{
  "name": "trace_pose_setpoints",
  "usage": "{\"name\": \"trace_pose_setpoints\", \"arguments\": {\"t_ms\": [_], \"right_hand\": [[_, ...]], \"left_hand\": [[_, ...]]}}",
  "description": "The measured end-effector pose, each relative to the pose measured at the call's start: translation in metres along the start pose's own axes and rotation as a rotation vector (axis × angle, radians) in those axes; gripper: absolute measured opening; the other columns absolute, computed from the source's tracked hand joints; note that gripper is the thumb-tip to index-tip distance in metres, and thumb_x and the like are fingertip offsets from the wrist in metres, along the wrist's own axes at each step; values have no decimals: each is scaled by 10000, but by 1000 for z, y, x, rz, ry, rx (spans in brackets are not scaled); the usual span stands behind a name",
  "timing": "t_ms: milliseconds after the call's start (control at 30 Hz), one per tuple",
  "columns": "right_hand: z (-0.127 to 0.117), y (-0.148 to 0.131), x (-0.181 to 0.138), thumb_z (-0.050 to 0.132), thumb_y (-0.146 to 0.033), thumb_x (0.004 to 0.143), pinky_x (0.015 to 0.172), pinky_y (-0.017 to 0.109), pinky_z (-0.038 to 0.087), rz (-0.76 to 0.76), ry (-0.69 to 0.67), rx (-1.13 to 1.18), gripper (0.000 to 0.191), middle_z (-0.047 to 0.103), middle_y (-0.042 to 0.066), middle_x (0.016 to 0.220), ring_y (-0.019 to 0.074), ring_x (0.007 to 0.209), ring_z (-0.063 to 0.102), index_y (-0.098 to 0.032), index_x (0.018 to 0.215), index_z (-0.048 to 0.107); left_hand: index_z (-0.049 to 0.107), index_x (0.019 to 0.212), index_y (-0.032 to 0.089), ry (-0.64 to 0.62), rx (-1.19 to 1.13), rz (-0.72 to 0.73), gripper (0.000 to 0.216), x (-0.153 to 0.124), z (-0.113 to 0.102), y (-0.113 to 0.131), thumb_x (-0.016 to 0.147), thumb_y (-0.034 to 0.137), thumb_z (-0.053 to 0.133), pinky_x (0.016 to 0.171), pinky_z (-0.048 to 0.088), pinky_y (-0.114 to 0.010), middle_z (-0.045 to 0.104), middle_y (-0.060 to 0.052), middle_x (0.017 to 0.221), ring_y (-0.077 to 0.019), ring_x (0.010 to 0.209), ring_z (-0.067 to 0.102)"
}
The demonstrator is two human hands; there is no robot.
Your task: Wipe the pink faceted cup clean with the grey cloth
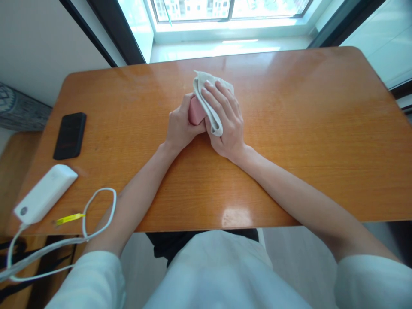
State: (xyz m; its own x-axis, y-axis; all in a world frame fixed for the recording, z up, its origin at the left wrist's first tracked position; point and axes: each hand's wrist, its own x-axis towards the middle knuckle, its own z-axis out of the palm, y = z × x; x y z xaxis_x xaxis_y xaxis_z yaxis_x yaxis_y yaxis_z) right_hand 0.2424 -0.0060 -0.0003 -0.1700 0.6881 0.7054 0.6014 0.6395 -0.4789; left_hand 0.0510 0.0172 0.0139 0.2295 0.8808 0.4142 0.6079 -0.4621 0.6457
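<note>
Over the middle of the wooden table (pixel 305 141), my left hand (pixel 180 124) is closed around a pink block-like object (pixel 196 111), with the thumb along its near side. What kind of object it is I cannot make out, since fingers and cloth hide much of it. A folded pale grey cloth (pixel 209 101) lies against the object's right side. My right hand (pixel 228 118) presses that cloth onto it, fingers laid across the folds and pointing away from me. The two hands almost touch at the thumbs.
A black phone (pixel 70 135) lies at the table's left side. Nearer me is a white oblong device (pixel 46 194) with a white cable (pixel 115 206) looping beside my left forearm, bearing a yellow tag (pixel 70 219). A window (pixel 230 10) stands beyond the far edge.
</note>
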Motion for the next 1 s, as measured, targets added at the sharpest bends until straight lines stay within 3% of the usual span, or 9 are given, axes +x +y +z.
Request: {"name": "trace_pose_setpoints", "arguments": {"t_ms": [133,333,533,700,867,1000], "right_hand": [[2,7,2,235,-625,1201,1416,595,471,127,103,7,636,638,51,1731,272,1683,549,-404,1740,490],[0,-2,1,331,-664,1178,1472,625,369,-8,17,-1,642,578,36,1793,315,1762,434,-380,1713,547],[0,6,3,275,-704,1181,1421,609,464,198,104,71,659,664,49,1706,296,1651,588,-395,1682,572],[-3,-3,3,351,-755,1151,1466,639,384,85,30,84,659,659,19,1711,324,1730,489,-406,1634,632],[-2,-1,4,315,-720,1172,1416,583,484,207,138,104,632,725,35,1638,281,1623,618,-404,1597,659],[-4,-7,2,354,-764,1146,1464,641,391,90,36,92,662,680,20,1693,318,1707,522,-404,1615,652]], "left_hand": [[600,1395,286,56,0,36,600,1,1,1,867,502,783,838,551,-425,792,-43,1085,-255,894,711],[564,1454,268,-19,14,9,604,-1,-2,3,960,571,733,893,560,-415,815,-46,1163,-254,998,751],[625,1427,236,82,45,67,610,-1,3,-2,891,451,819,819,568,-368,806,-39,1063,-231,876,736],[616,1405,269,68,14,79,581,-1,2,-2,926,512,838,824,593,-375,804,-20,1065,-225,867,736],[632,1387,240,103,9,118,598,0,3,-4,896,512,839,777,561,-378,790,-32,1033,-226,837,713],[608,1397,264,72,-19,100,630,1,4,-6,910,598,827,795,567,-379,808,-20,1070,-220,853,716]]}}
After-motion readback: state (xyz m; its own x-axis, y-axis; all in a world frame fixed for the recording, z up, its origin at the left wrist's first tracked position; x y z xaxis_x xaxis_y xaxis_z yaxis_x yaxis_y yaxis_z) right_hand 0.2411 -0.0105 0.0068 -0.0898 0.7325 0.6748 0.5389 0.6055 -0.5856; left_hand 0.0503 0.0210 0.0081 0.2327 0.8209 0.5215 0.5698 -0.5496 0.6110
